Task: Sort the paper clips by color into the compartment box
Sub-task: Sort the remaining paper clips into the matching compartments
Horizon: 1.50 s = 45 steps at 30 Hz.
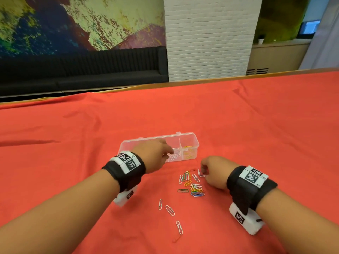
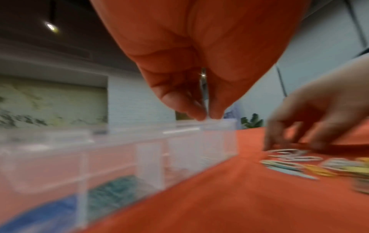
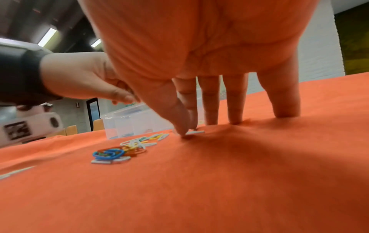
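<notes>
**Table layout, single moment**

Tablecloth covers the table; all items lie on it. Compartment box sits at centre, long side across the view, divided by partitions. Paper clips lie in at least two adjoining compartments toward its right end. Left hand is over the box's middle, fingertips together above the far rim. Clip pile lies on the cloth in front of the box, to its right. Right hand is just right of the pile, fingertips down on the cloth at one clip. Three loose clips trail nearer the viewer, left of the pile. Sofa and brick pillar stand behind the table
</notes>
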Each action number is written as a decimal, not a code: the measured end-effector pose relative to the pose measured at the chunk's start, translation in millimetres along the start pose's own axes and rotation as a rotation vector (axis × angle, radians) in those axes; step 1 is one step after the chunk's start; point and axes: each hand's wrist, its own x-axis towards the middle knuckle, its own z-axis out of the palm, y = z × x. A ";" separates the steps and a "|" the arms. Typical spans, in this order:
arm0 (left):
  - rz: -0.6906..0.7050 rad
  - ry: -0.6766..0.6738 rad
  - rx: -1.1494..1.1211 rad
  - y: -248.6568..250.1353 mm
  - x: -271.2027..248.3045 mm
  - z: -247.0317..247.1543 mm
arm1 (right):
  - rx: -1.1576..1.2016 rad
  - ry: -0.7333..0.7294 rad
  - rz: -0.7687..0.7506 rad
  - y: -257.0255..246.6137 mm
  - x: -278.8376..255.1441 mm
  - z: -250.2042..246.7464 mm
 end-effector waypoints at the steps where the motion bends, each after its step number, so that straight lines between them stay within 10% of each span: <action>1: 0.050 -0.046 -0.027 8.4 -3.2 5.7 | 0.010 0.012 0.006 1.3 1.1 0.2; 5: 0.119 -0.232 -0.037 32.4 -7.8 29.0 | -0.014 0.003 0.008 1.7 2.7 -0.1; 18: -0.172 -0.215 -0.325 14.5 -20.7 38.1 | -0.061 0.070 -0.021 -1.0 0.0 5.0; 26: -0.562 -0.066 -1.538 -0.9 -66.9 7.8 | 0.213 0.068 -0.090 0.7 -1.4 -5.6; 28: -0.564 -0.113 -1.333 -0.4 -73.0 7.1 | 0.179 0.023 -0.094 -1.4 -0.8 -5.6; 35: 0.112 -0.324 -0.049 15.7 -89.4 16.6 | -0.008 -0.018 -0.028 -10.6 -4.2 2.3; 41: 0.233 -0.265 0.066 17.6 -91.5 16.8 | -0.052 -0.040 -0.045 -14.8 -5.0 5.4; 45: 0.080 -0.182 -0.234 5.5 -91.7 21.3 | 0.036 0.070 -0.068 -15.0 -3.2 -2.0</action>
